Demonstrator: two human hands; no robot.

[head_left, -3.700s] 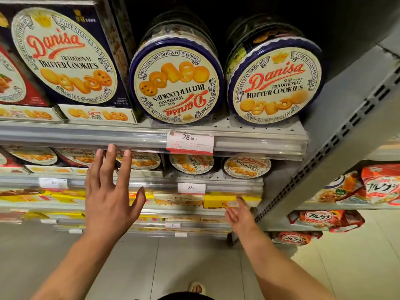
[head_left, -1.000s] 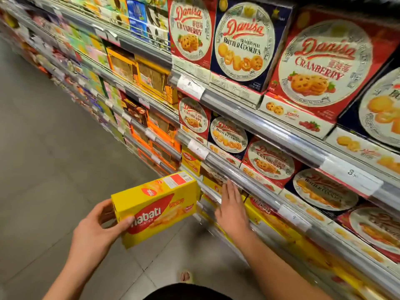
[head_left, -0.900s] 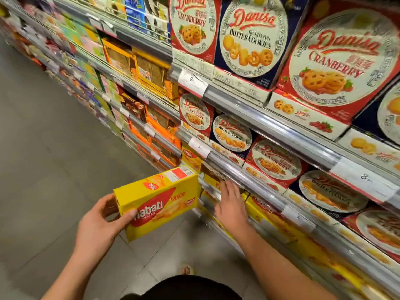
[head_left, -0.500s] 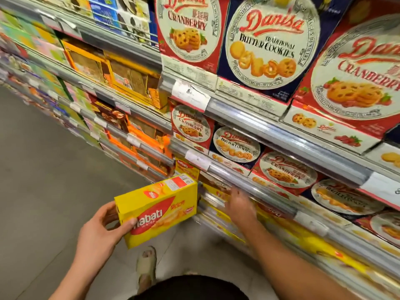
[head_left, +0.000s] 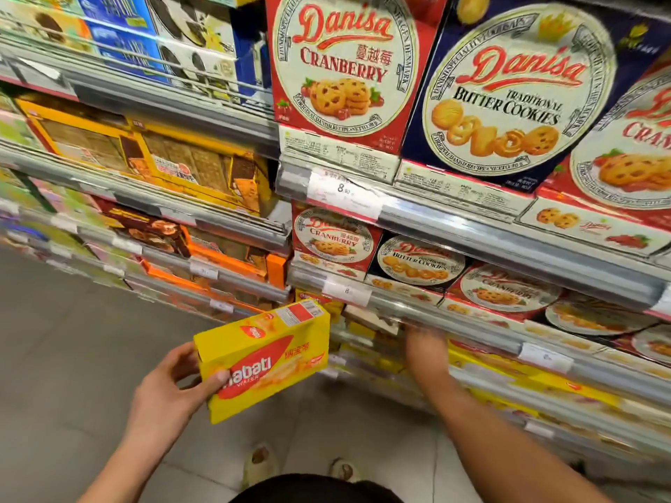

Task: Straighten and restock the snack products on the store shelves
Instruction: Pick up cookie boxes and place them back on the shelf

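My left hand (head_left: 170, 393) grips a yellow Nabati wafer box (head_left: 263, 359) by its left end, holding it in the aisle in front of the low shelves. My right hand (head_left: 423, 348) reaches into the low shelf of yellow boxes (head_left: 483, 361) under a metal shelf rail (head_left: 454, 323); its fingers are hidden behind that rail, so its grip is unclear. Above stand Danisa cranberry boxes (head_left: 345, 67) and Danisa butter cookie boxes (head_left: 508, 92) in two rows.
Orange and yellow wafer cartons (head_left: 174, 165) fill the shelves to the left. Price tags (head_left: 343, 192) hang on the rails. Grey floor tiles (head_left: 72, 357) lie on the left, and my sandalled feet (head_left: 259, 462) show below.
My right hand has pushed deeper into the low shelf, its fingers now hidden behind the rail. My view has moved closer to the shelves. The left hand still holds the Nabati box.
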